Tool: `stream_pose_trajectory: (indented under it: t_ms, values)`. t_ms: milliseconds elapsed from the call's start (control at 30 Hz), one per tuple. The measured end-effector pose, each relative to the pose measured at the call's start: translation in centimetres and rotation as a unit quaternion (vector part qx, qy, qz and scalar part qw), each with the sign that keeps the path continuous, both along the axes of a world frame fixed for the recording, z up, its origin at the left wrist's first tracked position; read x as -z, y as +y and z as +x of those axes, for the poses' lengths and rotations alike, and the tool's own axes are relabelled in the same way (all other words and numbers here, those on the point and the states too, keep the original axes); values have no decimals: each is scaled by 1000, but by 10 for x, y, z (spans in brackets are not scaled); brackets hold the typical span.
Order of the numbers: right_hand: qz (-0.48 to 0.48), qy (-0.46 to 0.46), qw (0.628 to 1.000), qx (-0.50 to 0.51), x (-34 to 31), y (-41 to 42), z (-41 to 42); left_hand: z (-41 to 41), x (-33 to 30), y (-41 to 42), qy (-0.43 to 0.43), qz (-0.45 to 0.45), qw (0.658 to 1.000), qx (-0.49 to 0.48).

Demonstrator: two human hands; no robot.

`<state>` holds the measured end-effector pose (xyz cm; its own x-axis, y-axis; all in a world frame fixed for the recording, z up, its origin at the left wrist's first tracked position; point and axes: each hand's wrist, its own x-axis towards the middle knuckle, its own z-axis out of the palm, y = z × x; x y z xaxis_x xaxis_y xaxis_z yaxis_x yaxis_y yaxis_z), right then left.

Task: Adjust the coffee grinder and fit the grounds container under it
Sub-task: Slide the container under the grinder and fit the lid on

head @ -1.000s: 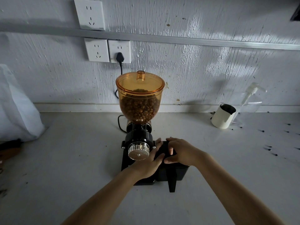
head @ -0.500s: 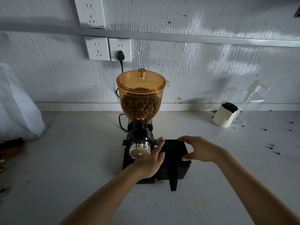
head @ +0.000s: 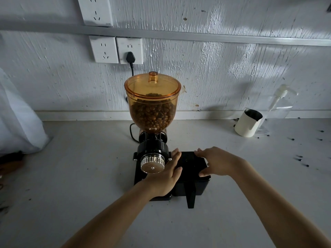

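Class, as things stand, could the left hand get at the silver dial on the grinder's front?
Probably yes: the left hand lies right beside the silver dial, with nothing between them.

Two bare forearms reach up from the bottom of the frame toward its centre. The left arm enters from the lower left and runs diagonally up and to the right. The left hand [head: 165, 173] lies just below centre, palm down, fingers straight and close together, pointing up the frame, with the thumb spread out to the right. The right arm enters from the lower right corner and runs diagonally up and to the left. The right hand [head: 217, 162] sits slightly right of centre, palm down, fingers extended toward the left and loosely spread, thumb tucked low at its lower left edge. The two hands lie near each other without touching, neither closed in a grip.
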<state>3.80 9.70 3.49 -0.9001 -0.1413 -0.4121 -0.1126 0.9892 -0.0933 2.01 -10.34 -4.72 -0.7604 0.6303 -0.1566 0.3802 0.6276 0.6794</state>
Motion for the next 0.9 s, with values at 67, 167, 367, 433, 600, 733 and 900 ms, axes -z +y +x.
stream_pose_trajectory:
  t_ms: [67,167,367,433,600,733,900]
  values:
    - [4,0,1000,-1,0,-1,1,1,-2,2,7,-8,1000,0]
    - [11,0,1000,0,0,-2,4,3,-3,4,21,-15,1000,-1]
    - [22,-18,1000,2,-8,-12,9,4,5,10,68,33,997,-34]
    - [28,-24,999,5,-9,-15,10,6,4,12,49,86,994,-53]
    - [17,-25,999,12,-6,-11,15,1,6,1,37,8,999,0]
    - [-28,-37,999,12,-1,-3,16,4,-1,-6,51,-59,996,42]
    - [-47,-35,998,-15,2,4,12,4,0,-7,223,-186,954,80]
